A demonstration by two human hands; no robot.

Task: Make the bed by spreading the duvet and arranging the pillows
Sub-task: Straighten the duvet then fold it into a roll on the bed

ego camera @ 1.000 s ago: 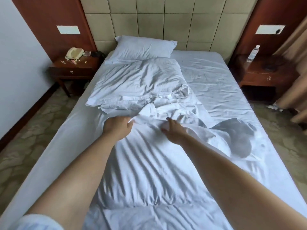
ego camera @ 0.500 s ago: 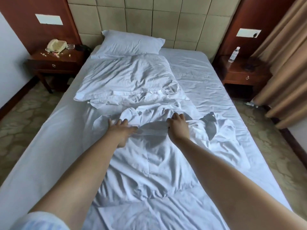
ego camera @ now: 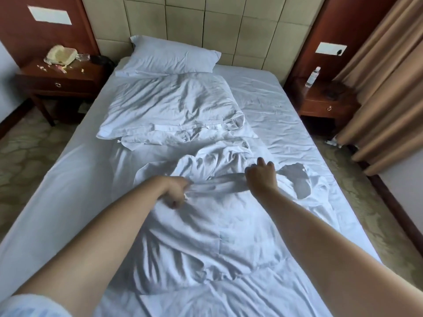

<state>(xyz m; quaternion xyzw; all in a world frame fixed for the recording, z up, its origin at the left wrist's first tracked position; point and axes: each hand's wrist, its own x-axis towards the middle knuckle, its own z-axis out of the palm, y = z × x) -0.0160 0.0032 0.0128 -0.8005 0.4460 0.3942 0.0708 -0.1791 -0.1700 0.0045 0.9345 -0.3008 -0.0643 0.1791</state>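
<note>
The duvet [ego camera: 194,225] is being seen bunched along the middle of the bed [ego camera: 57,191], before two pillows [ego camera: 171,57], which are lying left of centre by the headboard [ego camera: 206,21].

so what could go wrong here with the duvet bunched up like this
1. The left hand grips the duvet while the right hand looks open, so a pull may drag it unevenly.
2. The second pillow lies against the bunched fabric and could be dragged along.
</note>
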